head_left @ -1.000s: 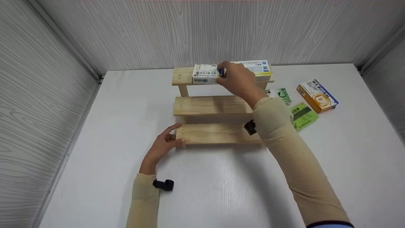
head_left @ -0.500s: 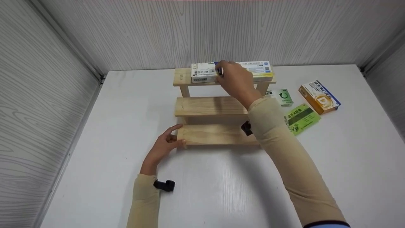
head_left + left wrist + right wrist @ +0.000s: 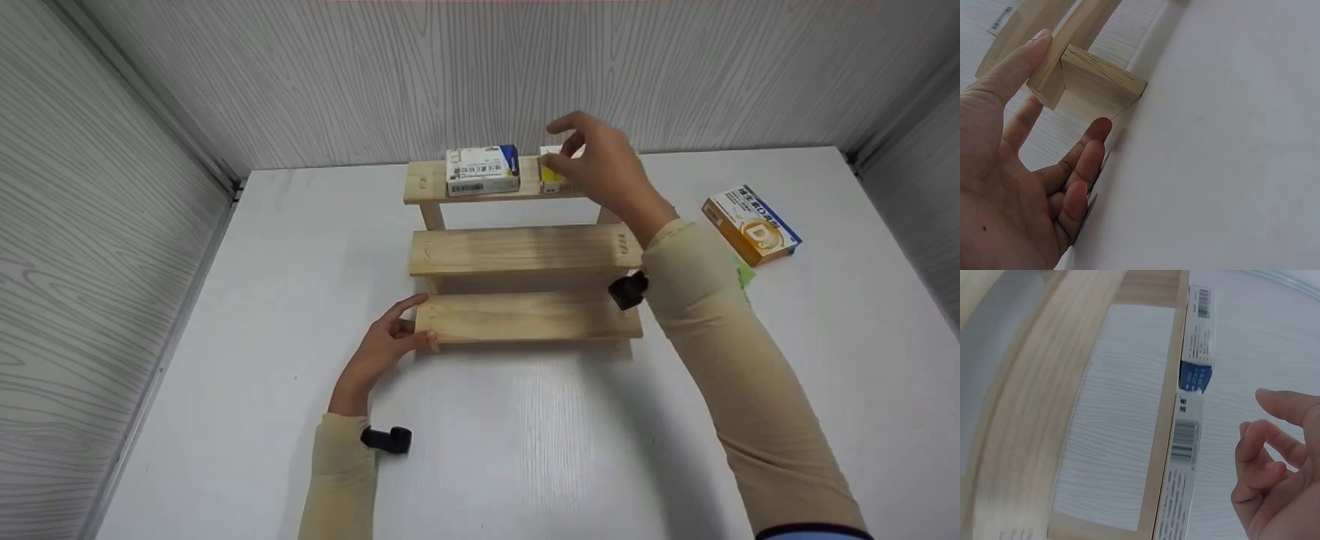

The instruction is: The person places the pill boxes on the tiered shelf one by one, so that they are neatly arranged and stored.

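A three-tier wooden rack (image 3: 525,249) stands on the white table. My left hand (image 3: 379,349) grips the left end of its lowest shelf between thumb and forefinger; in the left wrist view the thumb lies along the shelf edge, the other fingers bent beside it. A white medicine box (image 3: 482,171) with a blue end lies on the top shelf, towards the left. To its right lies a second medicine box (image 3: 551,180), white and yellow, mostly hidden by my right hand (image 3: 604,157). That hand hovers there holding nothing, its fingers apart from both boxes in the right wrist view.
An orange and white medicine box (image 3: 752,225) lies on the table right of the rack. A green box (image 3: 745,274) shows only a corner behind the right sleeve. A wood-grain panel (image 3: 337,75) rises behind the rack, close to the top shelf.
My right hand has let go of the white medicine box, after a slight leftward shift of it, and moved right. Its arm now covers most of the green boxes. The left hand stays put.
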A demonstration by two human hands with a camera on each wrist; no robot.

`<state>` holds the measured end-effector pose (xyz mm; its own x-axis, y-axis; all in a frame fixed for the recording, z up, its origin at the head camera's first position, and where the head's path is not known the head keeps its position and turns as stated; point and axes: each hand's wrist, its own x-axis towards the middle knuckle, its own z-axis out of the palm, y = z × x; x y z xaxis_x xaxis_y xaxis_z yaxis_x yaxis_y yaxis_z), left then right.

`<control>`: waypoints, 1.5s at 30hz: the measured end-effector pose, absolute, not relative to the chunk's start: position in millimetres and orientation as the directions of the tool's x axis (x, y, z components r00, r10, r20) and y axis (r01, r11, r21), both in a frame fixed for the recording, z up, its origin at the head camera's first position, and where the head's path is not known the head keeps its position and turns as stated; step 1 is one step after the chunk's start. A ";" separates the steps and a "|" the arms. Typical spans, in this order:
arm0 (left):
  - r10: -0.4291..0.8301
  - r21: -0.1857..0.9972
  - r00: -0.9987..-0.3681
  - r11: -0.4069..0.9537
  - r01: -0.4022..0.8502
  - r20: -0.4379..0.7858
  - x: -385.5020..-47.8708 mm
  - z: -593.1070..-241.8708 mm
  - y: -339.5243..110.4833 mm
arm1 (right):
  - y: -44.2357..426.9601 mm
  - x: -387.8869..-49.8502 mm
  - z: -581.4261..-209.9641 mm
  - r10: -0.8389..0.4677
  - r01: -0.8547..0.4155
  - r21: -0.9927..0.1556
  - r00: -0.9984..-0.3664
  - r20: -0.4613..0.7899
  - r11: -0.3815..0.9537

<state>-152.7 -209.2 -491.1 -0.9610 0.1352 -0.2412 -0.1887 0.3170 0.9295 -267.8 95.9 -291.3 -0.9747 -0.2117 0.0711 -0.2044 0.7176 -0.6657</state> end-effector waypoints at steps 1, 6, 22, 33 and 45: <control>0.134 0.928 -0.960 0.322 -0.190 -0.244 -152.5 -489.2 -209.1 | 101.7 -268.8 -290.9 -0.213 -0.207 -0.684 -0.974 0.076 0.700; 0.121 0.921 -0.963 0.340 -0.188 -0.241 -154.2 -489.0 -212.1 | 130.5 -271.2 -290.1 -0.194 -0.196 -0.741 -0.977 0.090 0.643; 0.146 0.926 -0.952 0.311 -0.216 -0.271 -148.9 -470.4 -205.9 | 254.2 -277.0 -311.9 -0.190 -0.074 -0.756 -0.980 -0.067 0.650; 0.150 0.930 -0.951 0.296 -0.218 -0.271 -145.0 -461.9 -204.1 | 319.0 -273.2 -351.6 -0.225 -0.019 -0.770 -0.961 -0.163 0.638; 0.148 0.915 -0.950 0.345 -0.211 -0.275 -144.2 -459.5 -201.7 | 361.7 -259.4 -405.7 -0.235 0.099 -0.755 -0.917 -0.323 0.648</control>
<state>-144.2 -201.7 -459.5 -0.9500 0.1480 -0.2750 -0.2110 0.3450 0.9146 -259.4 361.7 -405.7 -0.9168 -0.2353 -0.3225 0.0991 0.6484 -0.7548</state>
